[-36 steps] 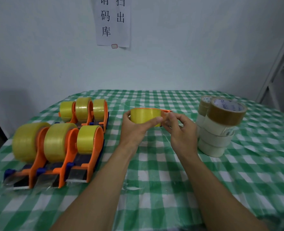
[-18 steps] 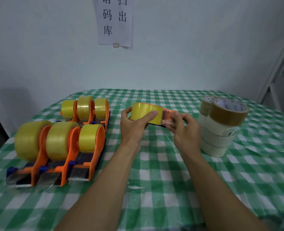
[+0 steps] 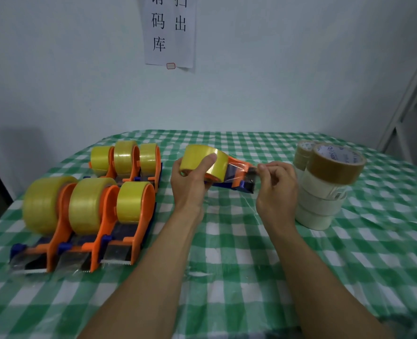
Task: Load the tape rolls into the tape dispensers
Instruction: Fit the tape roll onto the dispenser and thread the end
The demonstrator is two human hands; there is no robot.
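Green-and-white checked cloth covers the worktop (image 3: 227, 253), with a white wall and a paper sign (image 3: 169, 33) behind it. Above the middle of the worktop, the left hand (image 3: 190, 187) grips a yellow tape roll (image 3: 195, 152), thumb pressed across its face; the roll sits in an orange dispenser (image 3: 238, 165) tilted down to the right. The right hand (image 3: 276, 189) has its fingers (image 3: 263, 168) curled, pinching the dispenser's dark front end. Near the left edge stand three loaded dispensers (image 3: 92, 211), with three more (image 3: 126, 160) behind them. Toward the right edge rises a stack of spare rolls (image 3: 325, 194).
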